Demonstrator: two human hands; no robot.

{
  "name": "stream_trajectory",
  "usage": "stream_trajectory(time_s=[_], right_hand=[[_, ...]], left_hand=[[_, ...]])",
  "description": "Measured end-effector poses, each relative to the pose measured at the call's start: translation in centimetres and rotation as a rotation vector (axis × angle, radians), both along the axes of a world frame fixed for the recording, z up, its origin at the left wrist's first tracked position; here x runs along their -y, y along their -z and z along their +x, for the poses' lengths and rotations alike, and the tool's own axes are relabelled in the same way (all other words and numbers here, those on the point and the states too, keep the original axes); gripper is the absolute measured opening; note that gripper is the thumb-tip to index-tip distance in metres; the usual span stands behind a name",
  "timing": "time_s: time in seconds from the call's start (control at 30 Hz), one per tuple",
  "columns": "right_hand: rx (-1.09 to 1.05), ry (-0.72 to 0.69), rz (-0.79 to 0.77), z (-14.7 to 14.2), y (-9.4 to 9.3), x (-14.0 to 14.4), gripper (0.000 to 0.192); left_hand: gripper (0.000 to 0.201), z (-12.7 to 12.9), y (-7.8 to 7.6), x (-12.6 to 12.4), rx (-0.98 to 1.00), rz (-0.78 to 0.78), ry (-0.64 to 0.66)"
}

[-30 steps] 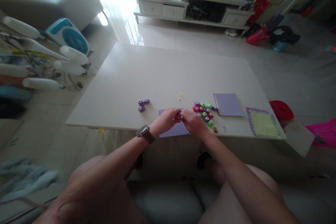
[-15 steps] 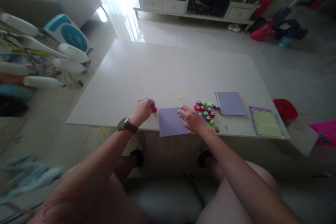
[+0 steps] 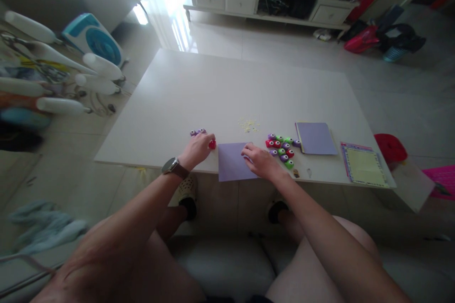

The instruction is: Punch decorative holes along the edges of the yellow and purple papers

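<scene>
Just left of a sheet of purple paper (image 3: 230,163), my left hand (image 3: 196,149) has its fingertips closed on a small red piece (image 3: 212,145). Two purple googly-eyed pieces (image 3: 201,131) lie behind that hand. My right hand (image 3: 262,161) rests over the right part of the sheet with curled fingers; what they hold, if anything, is hidden. Close to its right side lies a cluster of red, green and purple googly-eyed pieces (image 3: 283,151). The sheet's near edge hangs over the table edge.
Yellow crumb-like bits (image 3: 249,126) lie on the white table (image 3: 227,90) beyond the sheet. Toward the right are a purple paper stack (image 3: 316,138), a bordered yellow pad (image 3: 366,165) and a small brown figure (image 3: 296,173). A red stool (image 3: 391,147) stands off the right edge.
My left hand has turned slightly and its fingers now cover more of the red piece. The purple pieces behind it show more fully. My right hand has barely moved; the view shifted a little.
</scene>
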State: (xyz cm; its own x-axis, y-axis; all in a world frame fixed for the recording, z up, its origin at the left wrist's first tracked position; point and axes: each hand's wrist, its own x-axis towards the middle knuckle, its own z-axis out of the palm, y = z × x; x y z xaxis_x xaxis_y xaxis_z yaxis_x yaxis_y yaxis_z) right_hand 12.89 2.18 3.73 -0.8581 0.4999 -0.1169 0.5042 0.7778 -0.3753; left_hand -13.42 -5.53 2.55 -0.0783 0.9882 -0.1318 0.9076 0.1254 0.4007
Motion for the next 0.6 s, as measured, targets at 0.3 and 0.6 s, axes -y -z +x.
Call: stream_trajectory(time_s=[0.3,0.6], right_hand=[[0.032,0.002,-0.004,0.3,-0.5,-0.1,0.015],[0.041,-0.022,0.018,-0.1,-0.2,0.1,0.014]], left_hand=[[0.022,0.4,-1.9,0.0,-0.110,-0.096,-0.046],[0.025,0.0,-1.5,-0.2,-0.267,-0.113,-0.068]])
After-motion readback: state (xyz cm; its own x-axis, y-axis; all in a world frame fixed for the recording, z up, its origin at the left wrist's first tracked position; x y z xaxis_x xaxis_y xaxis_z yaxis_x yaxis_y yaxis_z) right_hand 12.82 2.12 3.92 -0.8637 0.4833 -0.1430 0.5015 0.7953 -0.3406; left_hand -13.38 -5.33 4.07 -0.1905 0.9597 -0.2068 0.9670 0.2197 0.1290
